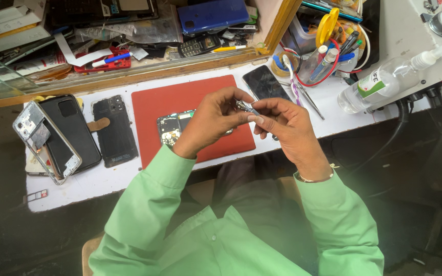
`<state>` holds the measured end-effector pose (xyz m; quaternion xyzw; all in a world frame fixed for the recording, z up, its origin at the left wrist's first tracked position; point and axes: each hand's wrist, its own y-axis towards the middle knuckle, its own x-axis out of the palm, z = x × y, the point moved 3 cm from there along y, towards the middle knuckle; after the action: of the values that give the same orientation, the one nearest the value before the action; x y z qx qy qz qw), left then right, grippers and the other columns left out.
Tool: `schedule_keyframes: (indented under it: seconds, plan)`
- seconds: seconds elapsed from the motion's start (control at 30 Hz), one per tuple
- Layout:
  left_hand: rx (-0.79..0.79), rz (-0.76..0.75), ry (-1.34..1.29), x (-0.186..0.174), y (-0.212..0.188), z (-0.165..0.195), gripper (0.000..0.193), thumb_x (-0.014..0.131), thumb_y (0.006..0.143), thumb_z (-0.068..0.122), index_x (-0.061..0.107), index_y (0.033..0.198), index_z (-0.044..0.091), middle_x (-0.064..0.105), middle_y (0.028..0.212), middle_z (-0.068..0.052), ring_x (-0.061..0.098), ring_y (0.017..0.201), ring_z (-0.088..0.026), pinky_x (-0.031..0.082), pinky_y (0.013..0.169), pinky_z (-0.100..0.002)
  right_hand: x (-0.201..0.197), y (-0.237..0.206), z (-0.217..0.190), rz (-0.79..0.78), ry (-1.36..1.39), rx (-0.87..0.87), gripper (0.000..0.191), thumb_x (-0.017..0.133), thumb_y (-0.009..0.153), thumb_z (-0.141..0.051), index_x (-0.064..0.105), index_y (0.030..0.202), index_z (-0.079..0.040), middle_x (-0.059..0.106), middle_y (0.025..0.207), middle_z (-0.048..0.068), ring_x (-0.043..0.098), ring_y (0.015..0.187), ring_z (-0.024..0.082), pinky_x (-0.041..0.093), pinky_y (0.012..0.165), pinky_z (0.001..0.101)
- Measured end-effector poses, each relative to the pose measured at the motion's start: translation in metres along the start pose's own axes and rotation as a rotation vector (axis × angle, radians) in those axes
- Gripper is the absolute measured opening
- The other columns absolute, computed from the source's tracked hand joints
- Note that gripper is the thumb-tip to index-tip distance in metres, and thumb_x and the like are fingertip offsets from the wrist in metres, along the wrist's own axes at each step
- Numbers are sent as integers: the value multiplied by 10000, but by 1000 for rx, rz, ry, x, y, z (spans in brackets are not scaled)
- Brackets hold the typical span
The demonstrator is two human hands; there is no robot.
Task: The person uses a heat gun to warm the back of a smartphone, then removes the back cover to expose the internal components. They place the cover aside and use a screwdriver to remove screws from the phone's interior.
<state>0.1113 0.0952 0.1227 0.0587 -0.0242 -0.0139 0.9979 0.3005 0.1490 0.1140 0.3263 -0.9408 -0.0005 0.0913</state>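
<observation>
Both hands meet above the red mat [180,99], the left hand [208,120] and right hand [287,125] pinching a small metal part [245,107] between their fingertips, so each is closed on that piece; what exactly it is stays too small to tell. Just beneath the left hand lies an opened phone [172,128] with its board exposed, resting on the mat. The risk here, as I judge it, is a slip: the part is tiny and held in the air over the counter's near edge, so a loosened pinch could drop it into the lap or onto the dark floor, where it would be hard to find. A wrist lowering could also nudge the opened phone. The counter [98,179] is white and crowded: to the left a black back cover [113,130], a black phone [70,130] and a clear frame [42,138] leaning over it; beyond the mat another dark phone [266,83], tweezers [308,99] and a clear bottle [384,84] on its side. Behind a wooden ledge [144,74] sits a jumble of handsets, tools and papers, suggesting a small repair stall.
</observation>
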Motion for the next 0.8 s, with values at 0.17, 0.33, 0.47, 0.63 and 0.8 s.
schedule_keyframes:
  seconds: [0.17, 0.33, 0.47, 0.63, 0.8]
  plan:
    - [-11, -77, 114, 4, 12, -4, 168, 751, 934, 148, 687, 1048, 43, 682, 771, 13, 601, 634, -30, 455, 519, -204, -10, 2, 2, -9, -30, -40, 303, 787, 903, -47, 665, 1166, 38, 705, 951, 84, 672, 822, 120, 535, 691, 244]
    - [-1, -65, 46, 7, 20, -23, 142, 715, 962, 155, 715, 1033, 32, 694, 781, 7, 615, 654, -41, 490, 555, -205, -24, 4, 7, 13, -63, -19, 275, 770, 908, -49, 666, 1146, 42, 710, 959, 74, 680, 823, 117, 533, 687, 243]
    - [38, -7, -107, 17, 24, -45, 144, 712, 959, 133, 711, 1008, -3, 688, 806, -2, 598, 651, -51, 508, 579, -215, -34, 3, 13, -14, -39, 53, 244, 734, 944, -77, 695, 1147, 51, 707, 898, 66, 652, 751, 113, 534, 670, 245]
    - [-28, 61, -92, 30, 27, -68, 143, 701, 949, 126, 734, 985, -8, 652, 746, 6, 504, 619, -41, 417, 539, -217, -47, -1, 17, 15, -65, 172, 240, 727, 934, -90, 724, 1135, 41, 711, 871, 33, 591, 681, 84, 470, 595, 222]
    - [-149, 62, -120, 34, 39, -78, 144, 719, 914, 106, 751, 963, -25, 634, 711, 9, 481, 595, -44, 367, 508, -228, -54, -4, 11, 22, -188, 123, 259, 759, 896, -72, 740, 1143, 4, 700, 858, 4, 580, 699, 57, 469, 620, 202]
